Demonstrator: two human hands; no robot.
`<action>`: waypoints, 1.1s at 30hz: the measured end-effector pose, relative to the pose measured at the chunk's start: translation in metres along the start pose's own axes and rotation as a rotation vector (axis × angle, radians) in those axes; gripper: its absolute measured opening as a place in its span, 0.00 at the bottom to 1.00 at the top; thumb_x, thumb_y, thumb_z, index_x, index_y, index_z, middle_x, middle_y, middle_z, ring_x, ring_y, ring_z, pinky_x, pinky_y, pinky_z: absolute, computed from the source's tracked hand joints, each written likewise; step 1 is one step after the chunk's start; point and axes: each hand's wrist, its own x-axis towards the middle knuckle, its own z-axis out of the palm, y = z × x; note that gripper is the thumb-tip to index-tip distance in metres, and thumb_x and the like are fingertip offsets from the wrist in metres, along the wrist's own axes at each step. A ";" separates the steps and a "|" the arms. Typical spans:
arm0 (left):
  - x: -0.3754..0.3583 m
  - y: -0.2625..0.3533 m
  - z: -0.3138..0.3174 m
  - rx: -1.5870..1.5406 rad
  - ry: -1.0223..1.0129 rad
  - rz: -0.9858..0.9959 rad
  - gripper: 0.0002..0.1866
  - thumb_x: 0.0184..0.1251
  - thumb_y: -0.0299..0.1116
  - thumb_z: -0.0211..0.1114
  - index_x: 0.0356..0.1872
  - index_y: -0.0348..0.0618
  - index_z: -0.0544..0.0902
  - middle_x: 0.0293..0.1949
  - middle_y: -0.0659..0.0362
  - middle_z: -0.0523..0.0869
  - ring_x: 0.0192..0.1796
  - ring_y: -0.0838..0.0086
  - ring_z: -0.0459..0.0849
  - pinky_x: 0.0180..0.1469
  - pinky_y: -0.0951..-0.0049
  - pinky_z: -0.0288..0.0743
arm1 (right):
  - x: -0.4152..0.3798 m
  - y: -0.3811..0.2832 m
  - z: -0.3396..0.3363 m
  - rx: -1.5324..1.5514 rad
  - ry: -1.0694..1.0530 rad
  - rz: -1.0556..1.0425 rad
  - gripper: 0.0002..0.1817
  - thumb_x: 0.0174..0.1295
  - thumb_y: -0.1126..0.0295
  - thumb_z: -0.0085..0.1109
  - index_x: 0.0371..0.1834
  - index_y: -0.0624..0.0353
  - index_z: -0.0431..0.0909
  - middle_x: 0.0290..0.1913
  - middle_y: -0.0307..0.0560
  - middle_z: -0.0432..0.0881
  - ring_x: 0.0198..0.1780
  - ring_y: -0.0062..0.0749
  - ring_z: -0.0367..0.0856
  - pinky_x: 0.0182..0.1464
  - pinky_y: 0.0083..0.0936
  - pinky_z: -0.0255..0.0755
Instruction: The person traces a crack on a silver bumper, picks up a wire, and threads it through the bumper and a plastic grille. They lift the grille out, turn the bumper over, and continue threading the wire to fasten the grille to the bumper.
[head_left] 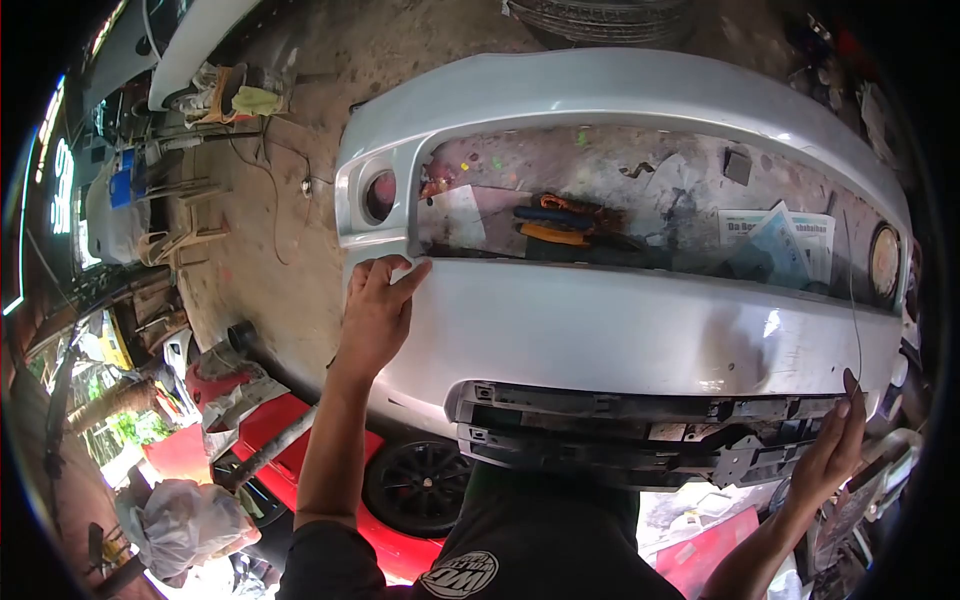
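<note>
A silver car bumper [590, 325] spans the view in front of me, close against my body. My left hand [378, 305] is closed on it beside the left fog-light opening [380, 196], fingers bent over the edge and thumb on the panel. My right hand [832, 448] is at the lower right end, fingers close together against the bumper beside the black lower grille [590, 445]. A thin wire [855, 320] runs down the right side to those fingertips. The round right fog-light opening [885, 260] sits above that hand.
Through the bumper's opening show orange-and-blue handled tools [560, 222] and newspaper [810, 240] on the stained floor. A tyre [600, 18] lies beyond. Behind my left arm are red panels [270, 440] and a black wheel [418, 485]. A wooden stool [200, 215] stands at left, near a cable [275, 210].
</note>
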 end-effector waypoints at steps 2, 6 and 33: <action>0.000 0.000 -0.003 0.016 -0.018 -0.001 0.23 0.62 0.19 0.64 0.58 0.51 0.87 0.52 0.57 0.80 0.56 0.58 0.74 0.60 0.60 0.71 | 0.000 0.006 -0.008 -0.034 -0.048 0.033 0.20 0.82 0.68 0.44 0.67 0.69 0.76 0.47 0.41 0.83 0.30 0.13 0.61 0.30 0.18 0.56; -0.004 -0.003 -0.004 0.048 -0.038 0.010 0.24 0.61 0.19 0.65 0.58 0.52 0.87 0.51 0.58 0.81 0.54 0.58 0.75 0.60 0.60 0.72 | 0.002 0.009 -0.003 0.004 -0.032 0.028 0.20 0.83 0.68 0.44 0.68 0.67 0.76 0.33 0.32 0.71 0.30 0.12 0.57 0.30 0.17 0.50; -0.018 0.008 0.009 0.037 0.082 -0.043 0.19 0.63 0.24 0.63 0.56 0.47 0.85 0.53 0.61 0.83 0.57 0.59 0.77 0.60 0.57 0.70 | -0.028 -0.019 -0.022 0.086 0.034 0.009 0.20 0.82 0.67 0.45 0.67 0.71 0.75 0.31 0.31 0.69 0.28 0.10 0.57 0.29 0.15 0.49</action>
